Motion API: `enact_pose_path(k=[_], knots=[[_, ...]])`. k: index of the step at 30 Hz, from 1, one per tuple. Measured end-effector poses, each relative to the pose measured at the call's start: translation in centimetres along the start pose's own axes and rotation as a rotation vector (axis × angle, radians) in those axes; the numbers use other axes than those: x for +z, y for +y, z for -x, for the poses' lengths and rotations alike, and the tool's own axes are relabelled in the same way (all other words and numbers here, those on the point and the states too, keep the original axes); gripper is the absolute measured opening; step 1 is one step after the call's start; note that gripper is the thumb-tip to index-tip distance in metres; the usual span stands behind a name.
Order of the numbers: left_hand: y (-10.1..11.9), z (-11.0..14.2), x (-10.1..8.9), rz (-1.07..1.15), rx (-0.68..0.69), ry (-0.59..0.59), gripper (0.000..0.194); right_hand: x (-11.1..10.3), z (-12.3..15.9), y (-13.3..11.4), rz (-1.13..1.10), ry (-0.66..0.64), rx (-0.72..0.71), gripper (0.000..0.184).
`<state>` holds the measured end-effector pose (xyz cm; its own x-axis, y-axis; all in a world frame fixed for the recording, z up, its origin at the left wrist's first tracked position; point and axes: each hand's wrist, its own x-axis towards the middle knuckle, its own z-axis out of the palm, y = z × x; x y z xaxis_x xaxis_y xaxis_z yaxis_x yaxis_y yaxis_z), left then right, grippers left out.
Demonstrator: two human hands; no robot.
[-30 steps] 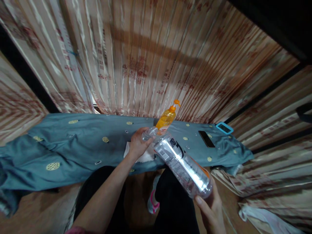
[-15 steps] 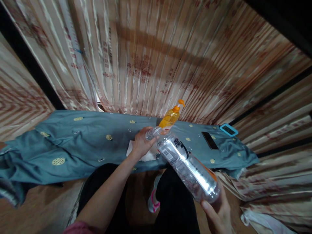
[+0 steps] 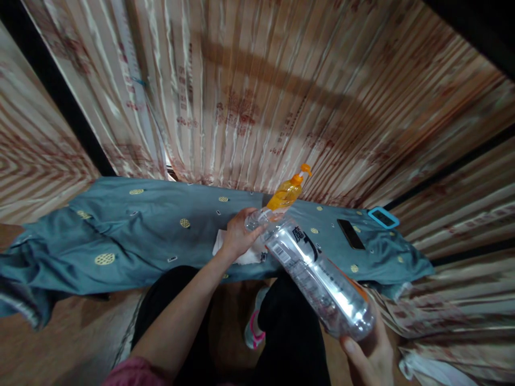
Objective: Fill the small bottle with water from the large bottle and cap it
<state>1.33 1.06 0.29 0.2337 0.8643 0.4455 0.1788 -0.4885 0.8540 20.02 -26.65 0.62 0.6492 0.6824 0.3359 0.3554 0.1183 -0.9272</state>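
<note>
A large clear plastic bottle (image 3: 317, 279) with dark printed lettering lies tilted between my hands, its neck up and to the left. Around the neck end, the fingers of my left hand (image 3: 240, 233) are closed. My right hand (image 3: 372, 348) grips the base at the lower right, with the thumb on the near side. Behind the bottle's neck stands an orange pump bottle (image 3: 285, 194) of yellow liquid, its lower part hidden. Under my left hand a white cloth or tissue (image 3: 249, 255) lies on the covered table.
A blue-grey patterned cloth (image 3: 156, 241) covers the long, narrow table. Toward its right end lie a dark phone (image 3: 351, 234) and a blue-framed device (image 3: 383, 217). Pleated curtains (image 3: 241, 96) hang behind, with dark poles at the sides. My legs are below the front edge.
The whole scene has shifted slightly to the right in view. Both hands keep their hold on the clear bottle, which stays at nearly the same tilt.
</note>
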Motion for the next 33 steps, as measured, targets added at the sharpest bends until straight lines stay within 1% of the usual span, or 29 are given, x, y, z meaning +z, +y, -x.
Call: enact_pose_path(k=[2,5,8,13,16,20,27,31,33], knots=[[0.1,0.0,0.0,-0.008,-0.008,-0.005,0.034,0.3,0.0,-0.7,0.022,0.019,0.01,0.086],[0.3,0.0,-0.1,-0.023,-0.019,-0.015,0.036,1.0,0.2,-2.3,0.037,0.052,0.044,0.083],[0.4,0.0,-0.2,-0.027,-0.02,-0.023,0.035,1.4,0.4,-3.4,0.034,0.044,0.078,0.081],[0.4,0.0,-0.3,-0.02,0.002,-0.021,0.033,1.2,0.5,-3.4,0.026,0.036,0.121,0.084],[0.4,0.0,-0.2,-0.029,0.004,-0.011,0.033,1.0,0.4,-3.4,0.052,0.028,0.114,0.087],[0.4,0.1,-0.1,-0.044,-0.001,-0.007,0.034,0.9,0.4,-3.6,0.08,0.025,0.094,0.086],[0.5,0.0,-0.2,-0.035,-0.002,-0.02,0.033,1.0,0.6,-4.0,0.053,0.001,0.089,0.091],[0.5,0.1,-0.2,-0.046,0.0,-0.012,0.034,1.2,0.6,-4.4,0.036,-0.016,0.087,0.087],[0.5,0.1,-0.2,-0.046,-0.002,-0.014,0.033,1.2,0.5,-4.5,0.039,-0.01,0.097,0.089]])
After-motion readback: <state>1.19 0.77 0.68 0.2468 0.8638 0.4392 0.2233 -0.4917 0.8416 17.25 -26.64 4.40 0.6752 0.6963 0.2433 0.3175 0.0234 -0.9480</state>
